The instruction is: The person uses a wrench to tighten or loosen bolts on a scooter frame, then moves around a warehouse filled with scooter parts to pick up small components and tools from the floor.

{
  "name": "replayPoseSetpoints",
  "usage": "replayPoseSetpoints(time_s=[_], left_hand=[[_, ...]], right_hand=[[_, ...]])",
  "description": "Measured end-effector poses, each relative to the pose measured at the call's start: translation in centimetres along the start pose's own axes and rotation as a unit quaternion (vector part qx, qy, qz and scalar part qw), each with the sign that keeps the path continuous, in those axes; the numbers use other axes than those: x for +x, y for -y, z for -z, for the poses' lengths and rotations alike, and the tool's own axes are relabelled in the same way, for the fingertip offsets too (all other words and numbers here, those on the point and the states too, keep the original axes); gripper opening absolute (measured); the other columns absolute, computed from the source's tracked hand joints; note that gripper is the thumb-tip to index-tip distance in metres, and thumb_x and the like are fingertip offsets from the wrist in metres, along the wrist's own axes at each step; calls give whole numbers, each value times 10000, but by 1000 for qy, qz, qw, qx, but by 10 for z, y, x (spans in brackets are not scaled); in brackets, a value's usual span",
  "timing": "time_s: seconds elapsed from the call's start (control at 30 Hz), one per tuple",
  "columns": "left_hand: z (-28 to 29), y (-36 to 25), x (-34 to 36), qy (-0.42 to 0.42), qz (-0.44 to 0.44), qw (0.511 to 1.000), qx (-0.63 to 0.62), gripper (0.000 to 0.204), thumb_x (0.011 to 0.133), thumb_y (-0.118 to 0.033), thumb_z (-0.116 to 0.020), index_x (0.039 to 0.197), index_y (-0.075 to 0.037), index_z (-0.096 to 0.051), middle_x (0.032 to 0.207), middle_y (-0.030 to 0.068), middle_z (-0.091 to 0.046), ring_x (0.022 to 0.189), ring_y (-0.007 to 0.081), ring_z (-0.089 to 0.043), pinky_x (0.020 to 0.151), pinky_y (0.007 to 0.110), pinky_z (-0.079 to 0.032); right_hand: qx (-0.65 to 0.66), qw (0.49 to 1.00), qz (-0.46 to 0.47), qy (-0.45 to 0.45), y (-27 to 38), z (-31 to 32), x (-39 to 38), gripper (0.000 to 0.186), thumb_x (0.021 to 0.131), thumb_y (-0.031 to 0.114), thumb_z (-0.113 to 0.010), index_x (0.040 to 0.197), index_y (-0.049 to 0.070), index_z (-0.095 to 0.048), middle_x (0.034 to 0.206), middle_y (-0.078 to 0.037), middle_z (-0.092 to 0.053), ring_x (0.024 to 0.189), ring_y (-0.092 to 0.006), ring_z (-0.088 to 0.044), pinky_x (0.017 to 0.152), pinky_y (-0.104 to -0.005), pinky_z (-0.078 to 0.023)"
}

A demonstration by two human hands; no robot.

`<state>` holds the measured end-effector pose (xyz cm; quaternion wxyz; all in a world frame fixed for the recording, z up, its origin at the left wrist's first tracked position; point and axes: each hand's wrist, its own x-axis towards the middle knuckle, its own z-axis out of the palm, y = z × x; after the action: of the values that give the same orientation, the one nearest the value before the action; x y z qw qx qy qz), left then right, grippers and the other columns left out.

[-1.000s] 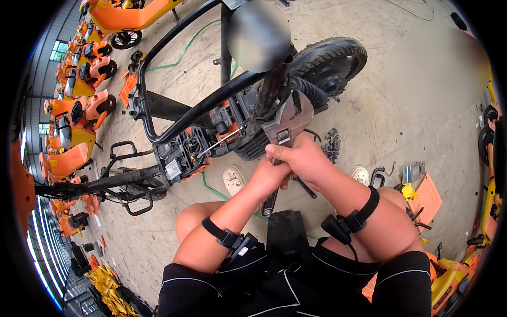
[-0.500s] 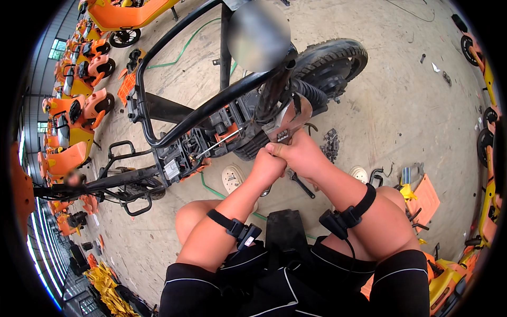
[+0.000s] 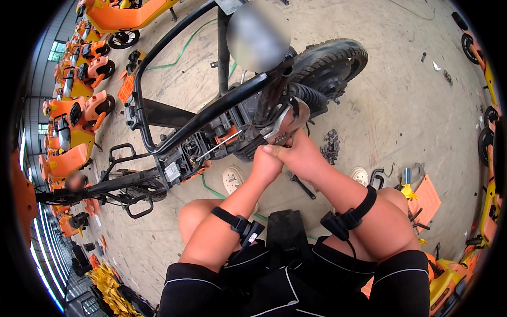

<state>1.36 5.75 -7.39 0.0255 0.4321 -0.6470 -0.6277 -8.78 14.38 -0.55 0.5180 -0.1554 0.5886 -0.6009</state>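
My left hand (image 3: 268, 162) and my right hand (image 3: 293, 149) are closed together on the handle of a large adjustable wrench (image 3: 284, 124). The wrench's broad metal jaw lies against the lower part of a stripped black scooter frame (image 3: 227, 98), beside a ribbed bellows (image 3: 309, 94) near the wheel (image 3: 323, 55); exactly what the jaw grips is hidden. A thin silver rod (image 3: 222, 142) crosses exposed components to the left of my hands. A long dark tool (image 3: 303, 187) lies on the floor just below my right hand.
Rows of orange and yellow scooters (image 3: 74, 119) stand along the left, others (image 3: 488, 211) along the right edge. A chain-like heap (image 3: 330, 148), orange panels (image 3: 425, 201) and a green strap (image 3: 208, 185) lie on the concrete floor (image 3: 401, 137). My feet (image 3: 359, 175) are under the frame.
Over the last second my hands have shifted slightly left, my left hand also upward, and the wrench's jaw has turned a little where it sits against the frame.
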Motion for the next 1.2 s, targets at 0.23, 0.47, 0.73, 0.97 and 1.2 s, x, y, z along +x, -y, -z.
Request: replayPoseSetpoints(time_s=[0.23,0.47,0.73,0.97,1.2], left_hand=[[0,-5,0,19,10,999,-38,233,866,-186,-645,769,22,-686,631,26,-615,576,82,-523,519,281,-418],[-4,-17,-8,-11,-25,999,-18,268,857,-190,-641,740,49,-668,616,10,-597,587,71,-481,535,284,-407],[-15,-2,-1,-48,-74,996,-3,311,891,-196,-621,656,7,-629,505,-20,-503,450,65,-431,441,275,-317],[-15,10,11,-48,-113,992,6,320,899,-193,-621,642,-5,-622,486,-21,-486,415,61,-418,412,268,-299],[-15,14,17,-57,-135,989,-8,317,898,-192,-625,639,-11,-604,492,-34,-479,404,60,-405,400,266,-294]], right_hand=[[-183,983,30,-9,-8,25,-11,734,824,341,-779,1323,-72,-434,1203,-213,-614,1133,-273,-597,960,-384,-475],[-278,959,-39,29,-30,41,-25,777,806,509,-755,1240,-92,-522,1170,-244,-626,1084,-337,-629,900,-399,-509],[-372,925,-48,63,-26,47,-33,675,824,502,-740,1174,-52,-576,1116,-219,-653,1050,-319,-642,887,-395,-517],[-410,909,-35,62,-29,50,-41,564,836,449,-720,1126,-19,-599,1041,-204,-680,983,-345,-664,842,-409,-526],[-454,884,-75,82,-20,38,-45,511,855,410,-690,1126,-14,-598,1058,-209,-683,997,-342,-665,855,-420,-523]])
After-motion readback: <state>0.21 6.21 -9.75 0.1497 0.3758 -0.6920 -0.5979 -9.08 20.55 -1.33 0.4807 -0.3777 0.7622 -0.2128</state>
